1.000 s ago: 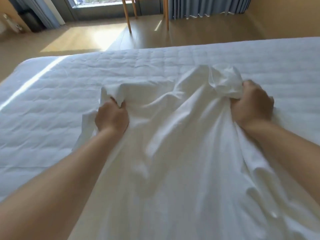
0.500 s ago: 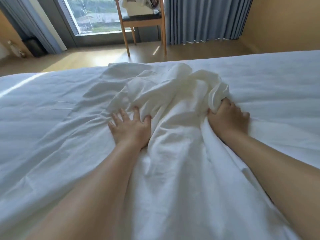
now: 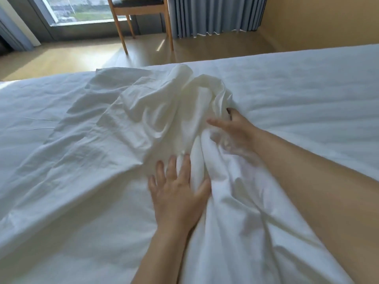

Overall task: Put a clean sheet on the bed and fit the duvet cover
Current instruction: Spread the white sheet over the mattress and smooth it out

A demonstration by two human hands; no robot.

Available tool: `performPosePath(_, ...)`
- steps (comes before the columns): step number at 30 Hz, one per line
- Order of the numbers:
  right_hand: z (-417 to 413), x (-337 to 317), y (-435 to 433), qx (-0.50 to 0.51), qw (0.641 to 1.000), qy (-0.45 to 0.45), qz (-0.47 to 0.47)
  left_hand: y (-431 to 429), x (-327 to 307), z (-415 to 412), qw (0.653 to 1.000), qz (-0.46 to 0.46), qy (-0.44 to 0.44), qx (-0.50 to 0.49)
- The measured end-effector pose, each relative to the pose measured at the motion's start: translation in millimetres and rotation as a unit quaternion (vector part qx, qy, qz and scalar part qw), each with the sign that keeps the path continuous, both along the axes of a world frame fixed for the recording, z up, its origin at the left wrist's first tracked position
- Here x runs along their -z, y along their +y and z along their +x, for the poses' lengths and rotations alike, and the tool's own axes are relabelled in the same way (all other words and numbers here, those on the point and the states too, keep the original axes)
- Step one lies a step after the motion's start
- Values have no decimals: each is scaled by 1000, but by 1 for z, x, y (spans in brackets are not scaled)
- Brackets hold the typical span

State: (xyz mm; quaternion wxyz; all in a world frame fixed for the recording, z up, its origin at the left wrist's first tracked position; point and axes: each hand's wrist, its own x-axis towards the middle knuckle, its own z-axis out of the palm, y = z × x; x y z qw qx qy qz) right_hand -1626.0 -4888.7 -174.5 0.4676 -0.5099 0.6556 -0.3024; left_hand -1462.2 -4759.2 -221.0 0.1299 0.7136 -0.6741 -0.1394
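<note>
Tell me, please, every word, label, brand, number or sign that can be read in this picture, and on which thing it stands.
No text can be read anywhere.
The white sheet, the mattress, the wooden chair and the blue curtain show no print or label.
The view through the window is too blurred to show any sign.

obstacle: bunched sheet [image 3: 184,103], centre | free: bare bed [image 3: 307,95], right side

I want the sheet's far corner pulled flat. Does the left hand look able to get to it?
Probably, with a lean: the left hand lies open on the sheet, and only more of it, lying flat, is between the hand and the corner.
</note>
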Motion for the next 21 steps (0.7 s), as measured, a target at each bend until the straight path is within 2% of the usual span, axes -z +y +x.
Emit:
performPosePath(1, -14, -7, 6, -22, 999, -25, 15, -6, -1, 1, 1000, 10, -5, -10)
performPosePath(2, -30, -14, 20, -54, 997, 59, 10, -12, -2, 3, 1000, 13, -7, -14)
performPosePath(3, -49, -16, 37, -69, 977, 203, 16, -17, -4, 3, 1000, 14, -9, -12)
performPosePath(4, -71, -14, 59, -49, 934, 354, 23, -19, -5, 3, 1000, 19, -10, -7)
performPosePath(5, -94, -11, 86, -14, 896, 443, 33, -18, -5, 3, 1000, 24, -11, -1)
performPosePath(7, -135, -7, 149, 71, 868, 487, 65, -13, -7, 4, 999, 34, -6, 7)
performPosePath(10, -172, 2, 216, 95, 846, 513, 108, 6, -20, 3, 999, 42, 11, 11)
performPosePath(12, -181, 1, 234, 65, 864, 482, 131, 33, -35, -10, 995, 37, 87, 16)
performPosePath(13, -183, -2, 238, 53, 884, 442, 139, 50, -44, -18, 984, 54, 172, -9)
performPosePath(15, -189, -10, 243, 41, 917, 364, 156, 86, -59, -33, 931, 132, 333, -74)
performPosePath(16, -191, -16, 248, 41, 929, 331, 163, 107, -62, -42, 912, 168, 365, -77)
performPosePath(17, -192, -21, 255, 43, 940, 293, 171, 132, -63, -54, 918, 189, 344, -58)
performPosePath(20, -180, -31, 276, 61, 972, 148, 172, 205, -56, -89, 966, 195, 170, 25)
performPosePath(21, -175, -35, 285, 55, 973, 140, 174, 220, -55, -99, 973, 191, 131, 28)
